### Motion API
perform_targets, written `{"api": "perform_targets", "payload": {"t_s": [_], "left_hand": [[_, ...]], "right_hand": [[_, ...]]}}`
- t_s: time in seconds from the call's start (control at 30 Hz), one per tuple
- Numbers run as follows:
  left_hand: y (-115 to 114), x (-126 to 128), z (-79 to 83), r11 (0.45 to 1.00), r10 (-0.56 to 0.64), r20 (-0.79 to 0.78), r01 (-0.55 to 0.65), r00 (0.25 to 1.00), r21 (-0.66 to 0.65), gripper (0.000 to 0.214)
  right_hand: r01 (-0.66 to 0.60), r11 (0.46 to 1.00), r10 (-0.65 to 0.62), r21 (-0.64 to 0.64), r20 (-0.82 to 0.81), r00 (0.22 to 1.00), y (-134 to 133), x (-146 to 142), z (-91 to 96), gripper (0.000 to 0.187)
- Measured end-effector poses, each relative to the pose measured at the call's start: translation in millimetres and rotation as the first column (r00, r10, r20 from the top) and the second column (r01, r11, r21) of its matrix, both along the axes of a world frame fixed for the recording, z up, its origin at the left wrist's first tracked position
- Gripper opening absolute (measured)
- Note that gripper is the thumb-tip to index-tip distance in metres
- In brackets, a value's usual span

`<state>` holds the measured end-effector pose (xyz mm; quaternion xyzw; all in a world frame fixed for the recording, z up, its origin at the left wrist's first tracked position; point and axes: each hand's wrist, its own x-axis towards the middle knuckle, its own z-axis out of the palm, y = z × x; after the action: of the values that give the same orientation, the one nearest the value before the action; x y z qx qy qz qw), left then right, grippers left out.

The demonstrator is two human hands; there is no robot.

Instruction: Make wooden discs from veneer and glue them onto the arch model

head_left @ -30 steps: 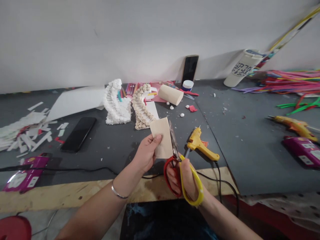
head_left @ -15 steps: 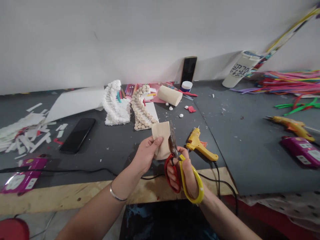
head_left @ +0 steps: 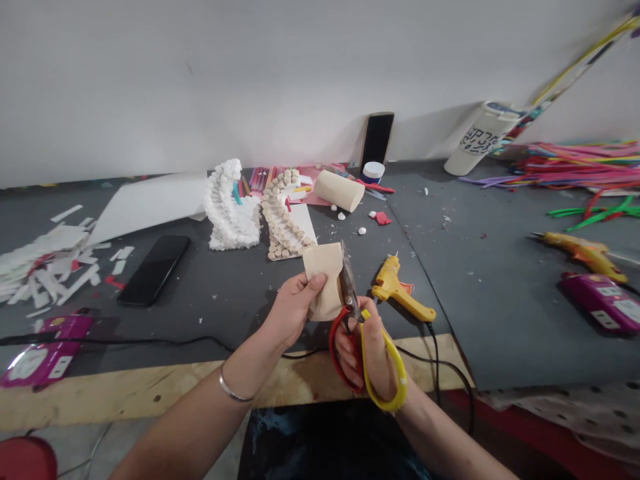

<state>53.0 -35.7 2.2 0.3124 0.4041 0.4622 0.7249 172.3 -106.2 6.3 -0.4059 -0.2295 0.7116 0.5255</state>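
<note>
My left hand [head_left: 298, 300] pinches a piece of beige tape [head_left: 326, 267] with a zigzag left edge, thumb on its face. Wrapped round the handles of a pair of scissors [head_left: 347, 277], one red and one yellow, is my right hand [head_left: 373, 347]. The dark blades point away from me and lie along the right edge of the tape piece; whether they touch it I cannot tell. Behind stand a model faced with small beige discs [head_left: 287, 220] and a white bumpy model [head_left: 231, 213]. A beige tape roll [head_left: 340, 191] lies farther back.
A yellow glue gun [head_left: 403, 290] lies right of the scissors, its cord running toward the front edge. A black phone [head_left: 155, 270] and white strips [head_left: 60, 260] are at left. A tumbler [head_left: 480, 138], coloured pipe cleaners [head_left: 580, 167] and a second glue gun [head_left: 583, 253] are at right.
The scissors have shifted slightly to the right at the tape piece's edge, and their handles sit a touch lower. My left hand keeps its hold almost unmoved.
</note>
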Motion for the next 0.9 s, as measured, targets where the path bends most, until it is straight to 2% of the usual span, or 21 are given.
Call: {"api": "perform_targets", "payload": {"t_s": [0.2,0.43,0.63,0.7,0.8,0.9], "left_hand": [[-0.7,1.1,5.2,1.0,0.003,0.002,-0.003,1.0,0.004,0.043],[0.2,-0.1,3.3,1.0,-0.027,-0.016,0.027,1.0,-0.009,0.043],[-0.2,-1.0,0.8,0.998,-0.055,-0.05,0.055,0.997,-0.001,0.043],[0.3,-1.7,-0.3,0.998,-0.068,-0.066,0.067,0.996,-0.016,0.043],[2.5,-2.5,-1.4,0.998,-0.044,-0.072,0.04,0.996,-0.057,0.043],[5.6,-3.4,-1.0,0.996,0.027,-0.069,-0.033,0.997,-0.085,0.04]], "right_hand": [[-0.022,0.999,0.021,0.027,0.023,1.0,-0.7,-0.6,-6.6,0.058],[-0.007,0.999,0.008,-0.038,0.007,1.0,3.1,4.1,-9.0,0.067],[-0.076,0.995,0.08,-0.071,0.052,0.995,11.6,8.5,-11.9,0.06],[-0.062,0.996,0.067,-0.06,0.085,0.994,8.3,10.2,-11.1,0.06],[-0.015,1.0,0.013,0.015,0.176,0.984,4.4,27.0,-1.8,0.053],[-0.034,0.989,-0.027,0.144,0.403,0.915,23.9,70.1,8.9,0.048]]}}
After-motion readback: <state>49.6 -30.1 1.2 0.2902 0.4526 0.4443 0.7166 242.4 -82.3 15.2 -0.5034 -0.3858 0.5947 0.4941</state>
